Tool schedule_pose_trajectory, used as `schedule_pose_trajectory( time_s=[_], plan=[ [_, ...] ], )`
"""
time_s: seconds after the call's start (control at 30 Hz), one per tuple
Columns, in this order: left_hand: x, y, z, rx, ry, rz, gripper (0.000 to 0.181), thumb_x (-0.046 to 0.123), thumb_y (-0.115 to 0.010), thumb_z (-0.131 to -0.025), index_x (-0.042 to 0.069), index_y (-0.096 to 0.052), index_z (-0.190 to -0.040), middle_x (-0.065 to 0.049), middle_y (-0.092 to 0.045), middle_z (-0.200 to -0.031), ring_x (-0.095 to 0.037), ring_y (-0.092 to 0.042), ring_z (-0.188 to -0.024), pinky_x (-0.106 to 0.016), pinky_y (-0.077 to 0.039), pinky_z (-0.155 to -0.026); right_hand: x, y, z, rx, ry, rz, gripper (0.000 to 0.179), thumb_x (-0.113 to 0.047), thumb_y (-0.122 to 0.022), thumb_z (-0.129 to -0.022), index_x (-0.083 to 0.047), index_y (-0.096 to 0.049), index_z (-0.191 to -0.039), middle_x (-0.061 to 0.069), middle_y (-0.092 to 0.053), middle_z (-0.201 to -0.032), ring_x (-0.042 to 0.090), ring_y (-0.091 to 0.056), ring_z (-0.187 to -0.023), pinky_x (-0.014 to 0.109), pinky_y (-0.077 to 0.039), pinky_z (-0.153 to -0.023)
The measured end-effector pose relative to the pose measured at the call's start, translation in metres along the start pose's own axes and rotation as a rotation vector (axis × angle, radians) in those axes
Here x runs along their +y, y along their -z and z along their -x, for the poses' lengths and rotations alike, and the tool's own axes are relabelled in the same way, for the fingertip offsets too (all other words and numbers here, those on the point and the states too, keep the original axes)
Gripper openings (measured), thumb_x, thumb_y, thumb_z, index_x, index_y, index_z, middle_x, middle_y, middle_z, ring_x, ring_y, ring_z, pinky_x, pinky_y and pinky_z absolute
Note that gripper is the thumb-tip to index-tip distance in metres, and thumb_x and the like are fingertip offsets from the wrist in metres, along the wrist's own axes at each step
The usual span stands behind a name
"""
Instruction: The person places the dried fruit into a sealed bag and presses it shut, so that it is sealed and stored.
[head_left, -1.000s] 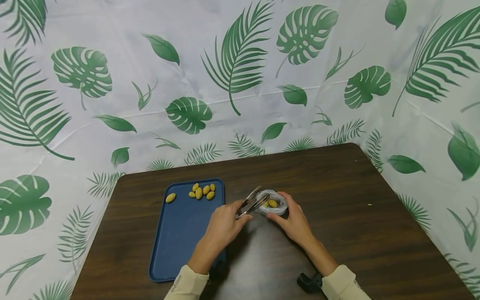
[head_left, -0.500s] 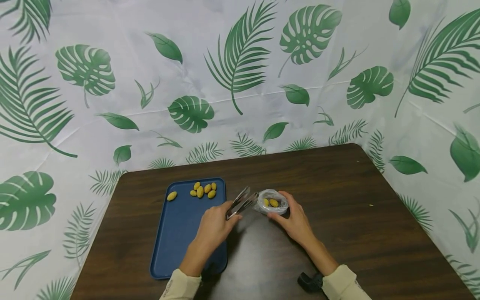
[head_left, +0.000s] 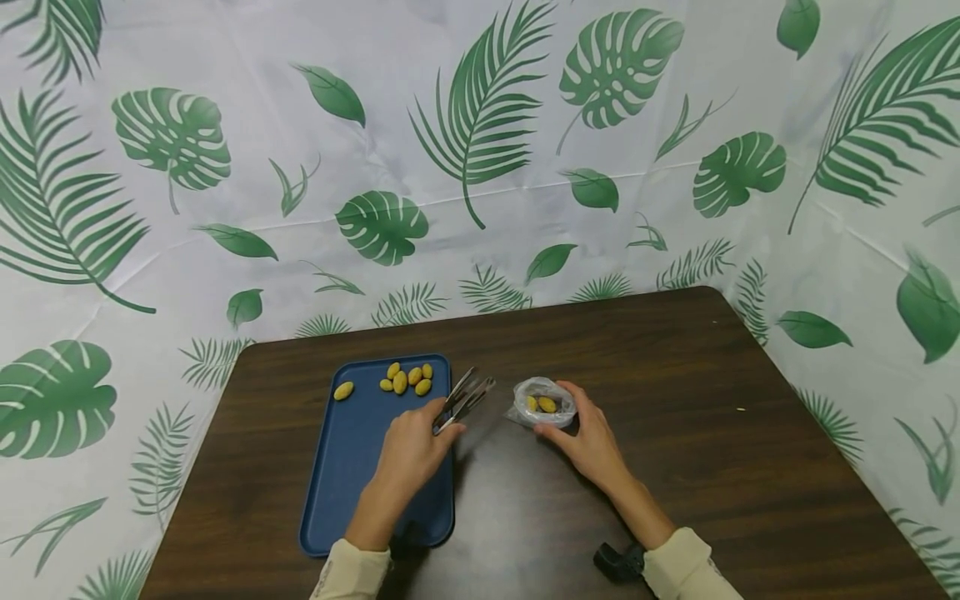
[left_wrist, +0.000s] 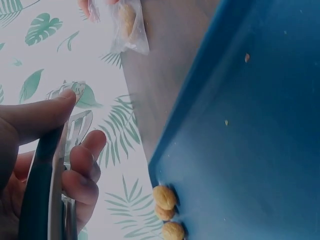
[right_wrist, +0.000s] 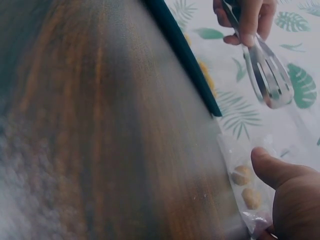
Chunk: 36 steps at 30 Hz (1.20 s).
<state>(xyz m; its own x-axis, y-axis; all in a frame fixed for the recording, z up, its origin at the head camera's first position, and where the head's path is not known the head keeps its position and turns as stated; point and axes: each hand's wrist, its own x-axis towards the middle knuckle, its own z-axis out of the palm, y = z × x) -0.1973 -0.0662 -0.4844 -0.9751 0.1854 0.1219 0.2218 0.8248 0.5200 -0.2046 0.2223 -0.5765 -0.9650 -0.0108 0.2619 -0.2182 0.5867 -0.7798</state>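
Observation:
My left hand (head_left: 411, 446) grips metal tongs (head_left: 474, 395) above the right edge of a blue tray (head_left: 345, 475). The tongs' tips are apart, and in the right wrist view the slotted ends (right_wrist: 272, 80) have nothing between them. A clear plastic bag (head_left: 558, 419) stands with its mouth open on the table, and my right hand (head_left: 588, 442) holds it between thumb and fingers. Yellow oval pieces (head_left: 547, 405) lie inside the bag. More of these, a cluster of yellow oval pieces (head_left: 401, 382) and a lone yellow piece (head_left: 343, 391), rest at the tray's far end.
A dark brown wooden table (head_left: 720, 467) carries everything. Behind it hangs a white cloth with green leaves (head_left: 465, 167). A black strap-like object (head_left: 619, 564) is by the right cuff. Small crumbs (left_wrist: 247, 57) dot the tray, and a tiny yellow bit (head_left: 741, 409) lies far right.
My left hand has drawn the tongs leftward, away from the bag's mouth toward the tray. The right hand and bag have stayed in place.

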Motion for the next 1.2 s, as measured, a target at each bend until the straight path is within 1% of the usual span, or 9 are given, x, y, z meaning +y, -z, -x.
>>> schedule_pose_trajectory(
  time_s=[0.17, 0.3, 0.4, 0.57, 0.73, 0.83, 0.97, 1.2],
  plan=[
    [-0.006, 0.003, 0.001, 0.033, 0.006, -0.008, 0.043, 0.031, -0.08, -0.09, 0.005, -0.072, -0.123, -0.007, -0.076, -0.083, -0.018, -0.064, -0.062, -0.039, -0.052, -0.06, 0.001, -0.001, 0.0, -0.004, -0.004, 0.001, 0.081, -0.037, -0.088, -0.082, -0.013, -0.049, -0.149, 0.014, -0.064, -0.14, 0.039, -0.06, -0.129, 0.062, -0.045, -0.103],
    [-0.009, 0.007, 0.001, 0.039, 0.037, -0.014, 0.043, 0.032, -0.081, -0.09, 0.005, -0.072, -0.122, -0.007, -0.075, -0.083, -0.02, -0.064, -0.063, -0.041, -0.052, -0.06, 0.001, -0.001, 0.0, -0.007, -0.013, 0.005, 0.082, -0.039, -0.088, -0.082, -0.014, -0.048, -0.149, 0.014, -0.063, -0.141, 0.039, -0.059, -0.129, 0.063, -0.045, -0.103],
    [-0.011, 0.009, 0.001, 0.038, 0.062, -0.01, 0.041, 0.032, -0.08, -0.09, 0.005, -0.072, -0.12, -0.007, -0.076, -0.084, -0.019, -0.063, -0.064, -0.039, -0.051, -0.06, 0.002, -0.001, 0.0, -0.01, -0.021, 0.01, 0.082, -0.04, -0.087, -0.082, -0.015, -0.048, -0.15, 0.013, -0.063, -0.142, 0.04, -0.058, -0.13, 0.063, -0.044, -0.104],
    [-0.013, 0.011, 0.001, 0.026, 0.085, -0.003, 0.035, 0.032, -0.079, -0.091, 0.007, -0.071, -0.115, -0.005, -0.072, -0.08, -0.015, -0.055, -0.058, -0.033, -0.043, -0.055, 0.0, 0.0, 0.001, -0.019, -0.039, 0.004, 0.082, -0.041, -0.087, -0.083, -0.017, -0.047, -0.15, 0.013, -0.062, -0.143, 0.042, -0.056, -0.132, 0.065, -0.043, -0.104],
    [-0.017, 0.013, 0.004, 0.031, 0.108, -0.003, 0.035, 0.032, -0.079, -0.091, 0.007, -0.071, -0.114, -0.005, -0.068, -0.076, -0.015, -0.051, -0.055, -0.031, -0.04, -0.053, 0.0, 0.0, 0.001, -0.024, -0.048, -0.003, 0.082, -0.041, -0.086, -0.083, -0.018, -0.047, -0.151, 0.013, -0.061, -0.145, 0.044, -0.055, -0.133, 0.067, -0.042, -0.105],
    [-0.021, 0.013, 0.005, 0.037, 0.117, -0.009, 0.037, 0.032, -0.08, -0.091, 0.006, -0.071, -0.117, -0.005, -0.066, -0.074, -0.016, -0.05, -0.054, -0.031, -0.04, -0.053, 0.001, 0.0, 0.001, -0.022, -0.048, -0.003, 0.082, -0.041, -0.087, -0.083, -0.019, -0.047, -0.151, 0.013, -0.061, -0.145, 0.044, -0.054, -0.133, 0.067, -0.041, -0.105],
    [-0.024, 0.013, 0.006, 0.045, 0.125, -0.016, 0.041, 0.032, -0.08, -0.091, 0.005, -0.071, -0.121, -0.005, -0.067, -0.075, -0.016, -0.051, -0.055, -0.031, -0.04, -0.053, 0.001, 0.0, 0.002, -0.022, -0.057, 0.0, 0.082, -0.042, -0.086, -0.083, -0.021, -0.046, -0.151, 0.013, -0.061, -0.145, 0.045, -0.054, -0.133, 0.068, -0.041, -0.105],
    [-0.029, 0.014, 0.005, 0.058, 0.137, -0.033, 0.039, 0.033, -0.081, -0.09, 0.005, -0.071, -0.116, -0.006, -0.068, -0.076, -0.018, -0.053, -0.056, -0.034, -0.042, -0.055, 0.0, 0.0, 0.002, -0.024, -0.061, 0.002, 0.082, -0.044, -0.086, -0.083, -0.021, -0.046, -0.151, 0.012, -0.061, -0.145, 0.045, -0.054, -0.133, 0.068, -0.041, -0.105]
  ],
)
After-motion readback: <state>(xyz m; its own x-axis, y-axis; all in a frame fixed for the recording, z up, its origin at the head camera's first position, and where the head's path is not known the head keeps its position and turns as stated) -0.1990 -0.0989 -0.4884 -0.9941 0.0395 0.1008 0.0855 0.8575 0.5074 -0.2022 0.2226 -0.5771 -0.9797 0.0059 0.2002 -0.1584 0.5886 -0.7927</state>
